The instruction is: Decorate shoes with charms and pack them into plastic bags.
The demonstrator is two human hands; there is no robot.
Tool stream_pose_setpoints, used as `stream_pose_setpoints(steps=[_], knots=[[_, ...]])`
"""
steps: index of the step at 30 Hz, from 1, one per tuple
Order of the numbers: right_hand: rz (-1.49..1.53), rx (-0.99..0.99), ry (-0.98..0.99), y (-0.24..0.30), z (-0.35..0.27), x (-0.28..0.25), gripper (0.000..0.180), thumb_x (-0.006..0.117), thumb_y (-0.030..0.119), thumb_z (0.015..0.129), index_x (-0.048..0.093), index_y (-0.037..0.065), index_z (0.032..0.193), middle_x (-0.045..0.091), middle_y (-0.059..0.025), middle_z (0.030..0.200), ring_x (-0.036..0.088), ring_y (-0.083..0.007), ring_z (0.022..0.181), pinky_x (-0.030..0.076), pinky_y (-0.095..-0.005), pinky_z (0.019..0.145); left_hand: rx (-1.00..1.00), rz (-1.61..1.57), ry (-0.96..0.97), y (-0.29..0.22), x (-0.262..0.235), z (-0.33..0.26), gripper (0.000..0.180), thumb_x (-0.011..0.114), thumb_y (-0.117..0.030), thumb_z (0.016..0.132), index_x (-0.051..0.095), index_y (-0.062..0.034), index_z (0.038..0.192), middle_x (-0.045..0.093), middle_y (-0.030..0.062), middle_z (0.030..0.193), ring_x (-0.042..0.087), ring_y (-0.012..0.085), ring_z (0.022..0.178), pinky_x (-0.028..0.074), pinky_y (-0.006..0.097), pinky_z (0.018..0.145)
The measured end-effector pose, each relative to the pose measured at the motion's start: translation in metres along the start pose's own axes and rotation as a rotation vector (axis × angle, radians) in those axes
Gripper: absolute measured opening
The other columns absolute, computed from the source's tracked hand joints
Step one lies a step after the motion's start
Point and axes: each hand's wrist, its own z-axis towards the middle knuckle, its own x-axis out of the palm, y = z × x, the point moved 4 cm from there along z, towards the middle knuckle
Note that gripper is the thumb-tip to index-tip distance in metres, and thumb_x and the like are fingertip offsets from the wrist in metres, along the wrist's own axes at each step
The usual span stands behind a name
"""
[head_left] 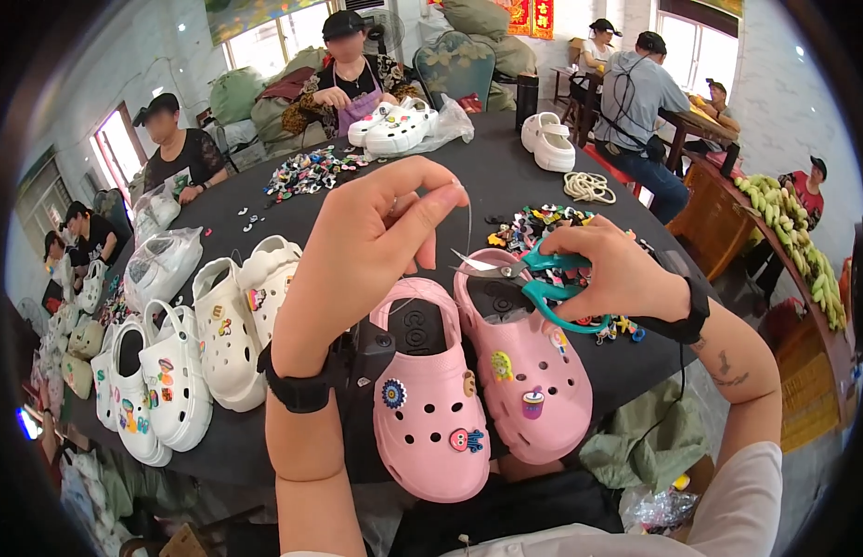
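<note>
My left hand (366, 237) is raised over the table, thumb and forefinger pinched on a thin clear thread (469, 221) that hangs from the fingertips. Teal-handled scissors (535, 264) are in my right hand (631, 269), their blades spread and pointing left toward the thread. Whether the blades touch it, I cannot tell. Below my hands, a pink clog (441, 408) and a second pink clog (552, 432) stand side by side, toes toward me. Both carry colourful charms, among them a blue flower and a purple cup. The thread's lower end is hard to make out near the left clog's strap.
White clogs with charms (176, 395) line the table's left side. Loose charms lie in a pile (533, 223) behind the scissors and another (311, 172) farther back. A coiled cord (589, 187) and white clogs (548, 142) are at the far right. A co-worker (348, 74) sits opposite.
</note>
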Motion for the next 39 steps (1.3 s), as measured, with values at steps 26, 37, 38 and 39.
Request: stream_pose_setpoints(steps=[26, 37, 38, 39], knots=[[-0.189, 0.352, -0.051, -0.149, -0.034, 0.001, 0.044, 0.079, 0.022, 0.069, 0.065, -0.002, 0.103, 0.068, -0.0168, 0.09, 0.066, -0.0267, 0.079, 0.052, -0.0355, 0.072, 0.207, -0.167, 0.007, -0.018, 0.009, -0.006, 0.02, 0.056, -0.01, 0.096, 0.067, 0.0004, 0.109, 0.071, 0.0093, 0.099, 0.068, 0.0145, 0.088, 0.052, 0.026, 0.077], [1.13, 0.158, 0.243, 0.039, -0.048, 0.005, 0.024, 0.069, 0.005, 0.086, 0.066, -0.001, 0.11, 0.07, -0.0059, 0.088, 0.066, -0.0103, 0.072, 0.051, -0.0208, 0.061, 0.252, -0.045, 0.539, -0.036, 0.052, -0.021, 0.025, 0.063, -0.001, 0.085, 0.07, -0.0034, 0.109, 0.072, 0.0126, 0.093, 0.07, 0.0149, 0.085, 0.053, 0.026, 0.073], [1.134, 0.166, 0.23, 0.036, -0.054, 0.003, 0.024, 0.069, 0.005, 0.086, 0.066, -0.001, 0.11, 0.07, -0.0059, 0.088, 0.066, -0.0103, 0.072, 0.051, -0.0208, 0.061, 0.292, -0.03, 0.529, -0.036, 0.052, -0.021, 0.029, 0.065, 0.0, 0.084, 0.068, -0.0033, 0.112, 0.072, 0.0126, 0.098, 0.07, 0.0151, 0.085, 0.053, 0.026, 0.073], [1.111, 0.192, 0.181, 0.028, -0.062, 0.0, 0.019, 0.068, 0.006, 0.088, 0.068, -0.001, 0.105, 0.07, -0.0067, 0.087, 0.067, -0.011, 0.072, 0.051, -0.0213, 0.061, 0.295, -0.037, 0.544, -0.034, 0.053, -0.019, 0.029, 0.065, 0.0, 0.084, 0.068, -0.0033, 0.112, 0.072, 0.0126, 0.098, 0.07, 0.0151, 0.085, 0.053, 0.026, 0.073]])
